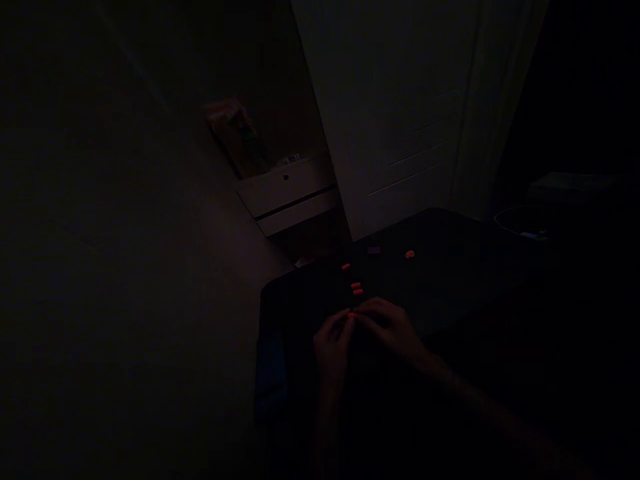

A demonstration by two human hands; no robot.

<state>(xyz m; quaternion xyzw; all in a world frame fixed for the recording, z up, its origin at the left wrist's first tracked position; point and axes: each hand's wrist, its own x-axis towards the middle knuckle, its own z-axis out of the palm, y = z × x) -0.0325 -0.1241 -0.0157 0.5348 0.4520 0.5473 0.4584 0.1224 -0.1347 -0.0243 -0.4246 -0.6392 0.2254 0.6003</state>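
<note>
The scene is very dark. Near the front of a dark table (395, 280), my left hand (333, 340) and my right hand (393, 327) meet at their fingertips. Pinched between them is a small glowing-orange piece (353, 315), mostly covered by the fingers; its material is too dim to make out. Just beyond my fingers lie two short orange bars (357, 288), side by side. Another orange bar (346, 267) rests farther back. Off to the right is a rounded, uneven orange lump (410, 254), apart from both hands.
A small dull purple block (373, 250) sits near the table's back edge. On the left edge lies a dark blue flat object (271, 370). A pale cable (520, 220) loops at the right. Behind stand a white door (395, 120) and a drawer unit (295, 190).
</note>
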